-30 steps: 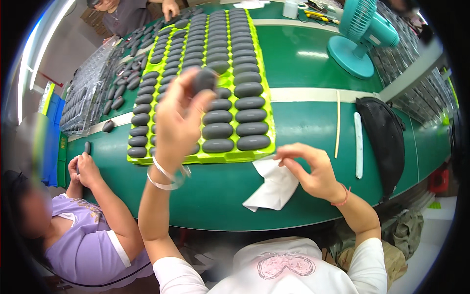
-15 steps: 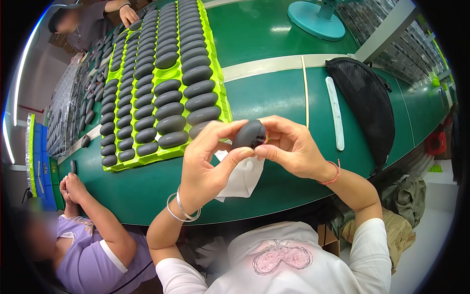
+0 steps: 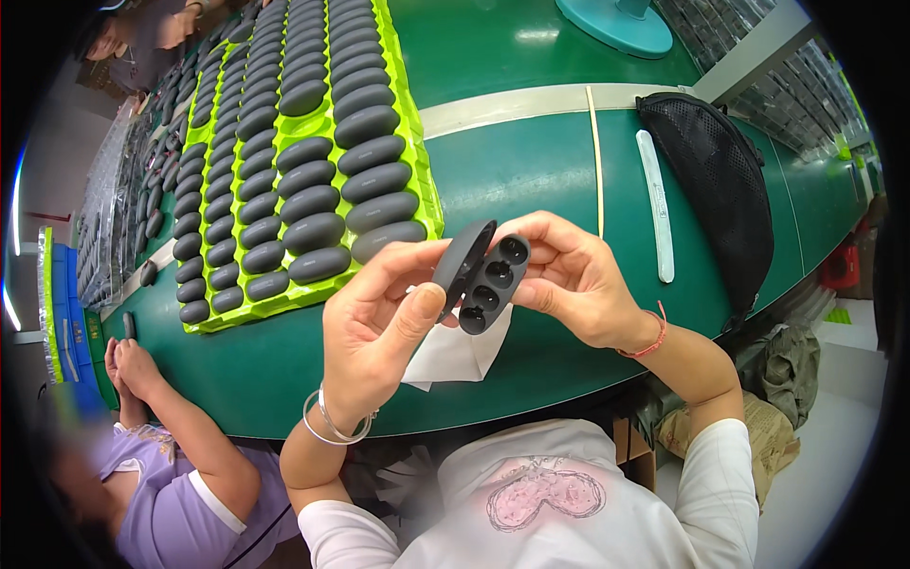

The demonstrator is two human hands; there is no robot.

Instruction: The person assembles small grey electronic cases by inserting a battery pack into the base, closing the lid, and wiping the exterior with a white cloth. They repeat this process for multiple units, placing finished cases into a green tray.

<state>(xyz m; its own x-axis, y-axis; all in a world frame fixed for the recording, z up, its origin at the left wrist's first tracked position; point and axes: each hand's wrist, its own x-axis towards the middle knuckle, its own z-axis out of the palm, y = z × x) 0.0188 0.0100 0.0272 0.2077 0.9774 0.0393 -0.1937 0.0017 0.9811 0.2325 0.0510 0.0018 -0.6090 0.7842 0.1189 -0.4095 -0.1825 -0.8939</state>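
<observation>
Between my two hands is a dark grey oval hinged case, held up over the near edge of the table and swung open. Several round wells show in its inner half. My left hand grips the lid side, thumb in front and fingers behind. With thumb and fingers, my right hand pinches the half with the wells. Beneath the hands a white sheet, paper or cloth, lies on the green table. Left of them stands a lime-green tray with rows of similar closed oval cases.
To the right lie a thin stick, a pale flat strip and a black mesh pouch. A teal round base stands at the back. Co-workers sit at left; one's hands hold a dark piece. More cases lie loose beyond the tray.
The closed case in my hands has opened, its halves parting to show the wells. My left hand has moved slightly left. The tray appears shifted left in the view.
</observation>
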